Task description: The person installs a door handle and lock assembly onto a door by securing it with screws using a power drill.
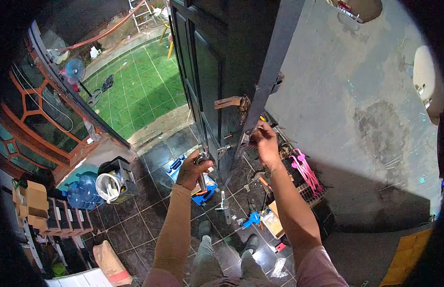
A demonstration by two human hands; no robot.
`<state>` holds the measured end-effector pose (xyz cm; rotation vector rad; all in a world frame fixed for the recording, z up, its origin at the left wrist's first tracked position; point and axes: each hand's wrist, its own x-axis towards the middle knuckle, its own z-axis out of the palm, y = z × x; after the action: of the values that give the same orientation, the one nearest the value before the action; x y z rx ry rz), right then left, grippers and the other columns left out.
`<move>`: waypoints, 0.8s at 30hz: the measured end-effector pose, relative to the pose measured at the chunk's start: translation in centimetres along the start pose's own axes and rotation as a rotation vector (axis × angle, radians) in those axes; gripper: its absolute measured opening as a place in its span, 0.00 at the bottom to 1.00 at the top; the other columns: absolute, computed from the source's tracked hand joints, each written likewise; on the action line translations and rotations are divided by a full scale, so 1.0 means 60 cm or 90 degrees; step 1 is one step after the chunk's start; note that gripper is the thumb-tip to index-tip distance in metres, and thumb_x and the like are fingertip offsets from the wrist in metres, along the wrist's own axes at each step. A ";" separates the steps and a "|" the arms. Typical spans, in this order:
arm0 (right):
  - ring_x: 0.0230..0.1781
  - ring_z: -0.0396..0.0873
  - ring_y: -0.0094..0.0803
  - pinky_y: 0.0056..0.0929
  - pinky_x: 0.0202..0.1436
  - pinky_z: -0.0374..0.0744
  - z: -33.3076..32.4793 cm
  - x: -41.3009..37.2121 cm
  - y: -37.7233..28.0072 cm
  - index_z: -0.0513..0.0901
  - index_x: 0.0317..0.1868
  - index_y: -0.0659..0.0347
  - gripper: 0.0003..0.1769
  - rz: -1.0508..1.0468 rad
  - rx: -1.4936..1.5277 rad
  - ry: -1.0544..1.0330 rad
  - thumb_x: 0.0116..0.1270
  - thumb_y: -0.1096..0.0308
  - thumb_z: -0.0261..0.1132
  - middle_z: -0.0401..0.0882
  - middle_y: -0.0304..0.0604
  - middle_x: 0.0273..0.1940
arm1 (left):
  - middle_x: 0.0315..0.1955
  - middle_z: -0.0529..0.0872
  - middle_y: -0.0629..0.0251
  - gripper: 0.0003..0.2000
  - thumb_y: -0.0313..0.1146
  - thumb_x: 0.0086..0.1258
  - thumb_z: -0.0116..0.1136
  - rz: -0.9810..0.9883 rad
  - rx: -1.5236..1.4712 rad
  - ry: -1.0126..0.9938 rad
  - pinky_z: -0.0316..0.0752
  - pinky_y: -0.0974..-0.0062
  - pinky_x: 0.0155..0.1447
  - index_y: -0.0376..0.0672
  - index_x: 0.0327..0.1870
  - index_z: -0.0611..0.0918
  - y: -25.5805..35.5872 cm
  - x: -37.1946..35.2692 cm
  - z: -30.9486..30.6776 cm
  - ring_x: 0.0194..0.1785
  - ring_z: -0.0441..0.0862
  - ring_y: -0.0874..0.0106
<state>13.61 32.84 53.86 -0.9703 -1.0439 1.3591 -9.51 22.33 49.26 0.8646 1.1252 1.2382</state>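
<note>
A dark panelled door (241,57) stands in front of me, its edge turned toward me. My left hand (194,171) is closed around a shiny metal handle-like piece (202,182), close to the door's left face. My right hand (266,145) is at the door edge, thumb and fingers pinched by a small metal part (246,137); what they hold is mostly hidden. A metal rod (224,149) shows at the door between my hands. Above them, a brown curved piece (227,102) juts from the door.
Below lie an open blue tool case (205,195), a blue tool (251,220) and a metal plate (227,214). A pink rack (305,170) stands by the right wall. Blue water bottles (85,190) and a white bucket (108,187) are left. Green tiled floor (140,91) lies beyond.
</note>
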 end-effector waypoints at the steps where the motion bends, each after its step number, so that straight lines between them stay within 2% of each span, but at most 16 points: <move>1: 0.31 0.75 0.21 0.24 0.32 0.74 -0.001 -0.007 0.005 0.80 0.50 0.63 0.08 -0.011 0.025 0.036 0.72 0.77 0.59 0.81 0.34 0.40 | 0.37 0.83 0.70 0.23 0.40 0.61 0.72 0.008 0.006 0.009 0.76 0.77 0.39 0.43 0.56 0.80 0.001 -0.003 0.005 0.37 0.78 0.77; 3: 0.32 0.75 0.21 0.22 0.34 0.75 -0.041 -0.022 0.061 0.79 0.44 0.64 0.03 -0.162 -0.104 0.129 0.73 0.77 0.59 0.79 0.34 0.36 | 0.36 0.82 0.71 0.21 0.40 0.61 0.72 0.027 0.017 0.029 0.75 0.78 0.38 0.43 0.53 0.80 -0.001 -0.005 0.008 0.35 0.77 0.78; 4: 0.33 0.76 0.21 0.22 0.36 0.75 -0.033 -0.057 0.064 0.78 0.42 0.64 0.02 -0.146 -0.089 0.149 0.73 0.77 0.59 0.78 0.34 0.35 | 0.36 0.80 0.70 0.27 0.31 0.63 0.70 -0.008 0.024 0.032 0.77 0.79 0.38 0.41 0.64 0.77 -0.018 0.000 -0.006 0.36 0.77 0.78; 5: 0.34 0.76 0.22 0.22 0.38 0.75 -0.017 -0.098 0.070 0.78 0.40 0.64 0.02 -0.129 -0.073 0.171 0.74 0.77 0.59 0.78 0.34 0.34 | 0.34 0.79 0.71 0.23 0.34 0.63 0.70 -0.001 0.023 0.043 0.75 0.79 0.36 0.42 0.58 0.77 -0.025 -0.001 -0.008 0.33 0.76 0.79; 7: 0.35 0.75 0.20 0.21 0.39 0.73 0.017 -0.157 0.127 0.79 0.43 0.64 0.03 -0.101 -0.023 0.098 0.74 0.75 0.59 0.78 0.34 0.35 | 0.29 0.78 0.73 0.16 0.38 0.63 0.71 0.014 0.023 0.064 0.71 0.80 0.33 0.42 0.46 0.79 -0.034 -0.002 -0.008 0.29 0.74 0.81; 10: 0.45 0.79 0.26 0.27 0.45 0.78 0.071 -0.171 0.212 0.80 0.51 0.60 0.10 -0.077 -0.027 0.141 0.75 0.67 0.62 0.80 0.36 0.44 | 0.27 0.75 0.74 0.16 0.36 0.63 0.71 0.003 0.027 0.101 0.67 0.80 0.30 0.42 0.46 0.78 -0.035 -0.012 -0.016 0.28 0.72 0.81; 13: 0.56 0.76 0.31 0.38 0.59 0.75 0.122 -0.153 0.202 0.77 0.61 0.60 0.21 0.109 0.125 0.198 0.73 0.59 0.64 0.78 0.38 0.55 | 0.29 0.78 0.74 0.15 0.34 0.63 0.69 0.002 0.047 0.101 0.68 0.80 0.31 0.41 0.47 0.78 -0.031 -0.018 -0.043 0.29 0.73 0.81; 14: 0.60 0.74 0.33 0.46 0.66 0.68 0.139 -0.150 0.180 0.74 0.64 0.60 0.27 0.222 0.152 0.219 0.71 0.54 0.66 0.77 0.38 0.57 | 0.30 0.79 0.73 0.15 0.32 0.63 0.68 0.004 0.043 0.100 0.68 0.80 0.32 0.40 0.48 0.78 -0.033 -0.020 -0.054 0.29 0.74 0.81; 17: 0.61 0.73 0.34 0.48 0.66 0.68 0.153 -0.120 0.201 0.74 0.63 0.58 0.26 0.238 0.313 0.216 0.71 0.54 0.66 0.77 0.38 0.57 | 0.32 0.79 0.73 0.19 0.30 0.63 0.68 -0.013 0.024 0.109 0.70 0.80 0.33 0.41 0.54 0.78 -0.030 -0.028 -0.090 0.32 0.74 0.81; 18: 0.56 0.76 0.34 0.47 0.64 0.69 0.158 -0.110 0.195 0.78 0.51 0.55 0.15 0.263 0.330 0.230 0.71 0.57 0.66 0.80 0.38 0.50 | 0.33 0.79 0.74 0.21 0.29 0.63 0.69 -0.021 0.015 0.115 0.70 0.80 0.34 0.41 0.57 0.78 -0.021 -0.028 -0.099 0.32 0.74 0.81; 20: 0.51 0.77 0.33 0.47 0.61 0.70 0.161 -0.103 0.224 0.77 0.41 0.53 0.09 0.217 0.395 0.215 0.70 0.60 0.67 0.81 0.37 0.44 | 0.33 0.79 0.74 0.20 0.29 0.62 0.69 -0.046 0.062 0.085 0.71 0.80 0.34 0.41 0.55 0.78 0.002 -0.030 -0.119 0.33 0.75 0.80; 21: 0.49 0.78 0.33 0.47 0.60 0.71 0.166 -0.103 0.221 0.76 0.36 0.52 0.09 0.193 0.425 0.208 0.70 0.61 0.67 0.81 0.36 0.41 | 0.33 0.80 0.74 0.20 0.29 0.62 0.70 -0.058 0.085 0.070 0.71 0.79 0.34 0.41 0.54 0.78 0.014 -0.032 -0.127 0.33 0.75 0.80; 22: 0.38 0.79 0.31 0.43 0.50 0.77 0.176 -0.099 0.219 0.72 0.29 0.52 0.13 0.185 0.435 0.264 0.69 0.66 0.68 0.80 0.36 0.32 | 0.34 0.81 0.73 0.18 0.28 0.62 0.69 -0.062 0.116 0.062 0.71 0.79 0.34 0.41 0.52 0.78 0.009 -0.028 -0.143 0.34 0.76 0.79; 24: 0.30 0.81 0.30 0.36 0.39 0.78 0.195 -0.096 0.212 0.73 0.29 0.55 0.12 0.137 0.394 0.344 0.67 0.69 0.69 0.80 0.37 0.28 | 0.31 0.80 0.73 0.20 0.26 0.63 0.68 -0.058 0.103 0.070 0.70 0.80 0.32 0.40 0.56 0.78 0.016 -0.030 -0.142 0.29 0.74 0.80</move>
<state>-0.81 26.50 44.70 -0.9067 -0.0942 1.3600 -17.93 20.04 48.28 0.8639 1.3523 1.1428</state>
